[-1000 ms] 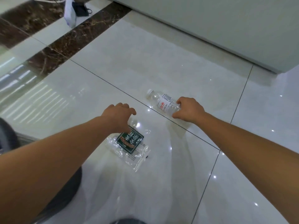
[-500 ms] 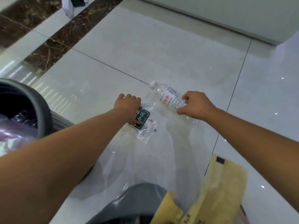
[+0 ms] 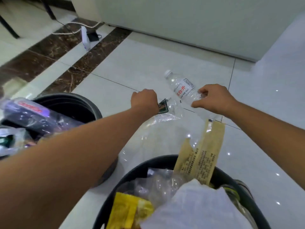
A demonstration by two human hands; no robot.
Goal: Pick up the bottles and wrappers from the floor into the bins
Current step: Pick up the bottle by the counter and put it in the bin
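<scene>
On the white tiled floor (image 3: 148, 66), just past twelve o'clock of the frame's centre, both hands work side by side. The right hand (image 3: 214, 100), at about one o'clock, grips the lower part of a clear plastic bottle (image 3: 182, 87); its fingers (image 3: 197, 104) and thumb are curled round the crumpled base. The bottle lies slanted, its white cap pointing to eleven o'clock and its white label with red characters facing up. I cannot tell whether it is clear of the tiles.

At nine o'clock of the bottle, the left hand (image 3: 144, 100) is closed with its fingers curled under. It holds a clear wrapper (image 3: 166, 111) with a dark green label, which trails out toward four o'clock from under the hand.

At six o'clock sits the near bin (image 3: 148, 164), dark-rimmed and heaped with a yellow packet (image 3: 125, 210), a white sheet (image 3: 198, 205) and a tan paper sleeve (image 3: 204, 156) that sticks up toward the bottle. At nine o'clock stands the left bin (image 3: 82, 100), with a purple packet (image 3: 29, 111) at its edge. Far off at eleven o'clock a power strip (image 3: 85, 38) lies by a pale cabinet (image 3: 181, 22).
</scene>
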